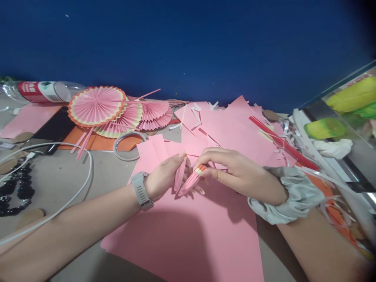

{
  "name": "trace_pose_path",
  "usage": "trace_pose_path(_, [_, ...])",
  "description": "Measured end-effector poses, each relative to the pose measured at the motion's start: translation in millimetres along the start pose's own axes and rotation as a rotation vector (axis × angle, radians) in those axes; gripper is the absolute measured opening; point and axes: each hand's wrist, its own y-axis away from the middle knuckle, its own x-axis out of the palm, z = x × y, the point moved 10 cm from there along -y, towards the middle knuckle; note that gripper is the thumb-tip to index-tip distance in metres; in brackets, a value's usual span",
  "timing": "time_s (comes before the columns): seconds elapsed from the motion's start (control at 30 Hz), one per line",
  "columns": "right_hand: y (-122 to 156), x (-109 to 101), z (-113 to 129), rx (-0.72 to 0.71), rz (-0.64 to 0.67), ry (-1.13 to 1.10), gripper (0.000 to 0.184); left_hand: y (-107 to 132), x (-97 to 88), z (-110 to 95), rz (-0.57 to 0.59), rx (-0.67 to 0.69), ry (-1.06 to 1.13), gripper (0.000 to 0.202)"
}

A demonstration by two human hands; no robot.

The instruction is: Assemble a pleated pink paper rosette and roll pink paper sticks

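My left hand (166, 177), with a grey watch on its wrist, and my right hand (235, 170), with a grey scrunchie at its wrist, meet over a large pink paper sheet (190, 235). Both pinch a pleated pink paper strip (188, 181) with an orange and yellow edge. The left fingers hold one folded half upright. My right fingertips grip the striped end of the other half. Part of the strip is hidden behind my fingers.
Finished pink paper fans (96, 105) lie at the back left beside a plastic bottle (44, 91). More pink sheets (232, 125), a red stick (282, 143), paper scraps, a white cable (73, 196), a tape ring (129, 147) and black beads (14, 190) surround the work spot.
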Motion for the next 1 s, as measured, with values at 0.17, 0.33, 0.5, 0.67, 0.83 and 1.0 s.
trace_pose_path(0.17, [-1.1, -0.8, -8.1, 0.022, -0.020, -0.065, 0.012, 0.6, -1.1, -0.7, -0.019, -0.015, -0.022, 0.041])
trace_pose_path(0.33, [-2.8, 0.1, -14.6, 0.037, -0.031, -0.117, 0.017, 1.7, -1.7, -2.5, -0.042, -0.024, -0.048, 0.040])
trace_pose_path(0.5, [-3.4, 4.2, -16.3, 0.051, -0.015, -0.165, 0.017, 1.6, -0.6, -4.9, -0.043, -0.007, -0.066, 0.041])
trace_pose_path(0.67, [-4.1, 6.0, -17.9, 0.045, -0.012, -0.193, 0.013, 1.1, -0.9, -5.6, -0.039, 0.008, -0.061, 0.043])
trace_pose_path(0.83, [-4.4, 5.6, -18.8, 0.053, -0.005, -0.170, 0.018, 0.5, -2.9, -2.6, -0.032, 0.004, -0.027, 0.041])
trace_pose_path(1.0, [-3.7, 4.3, -19.4, 0.070, -0.007, -0.150, 0.019, 0.3, -2.9, -1.9, -0.024, -0.004, -0.009, 0.040])
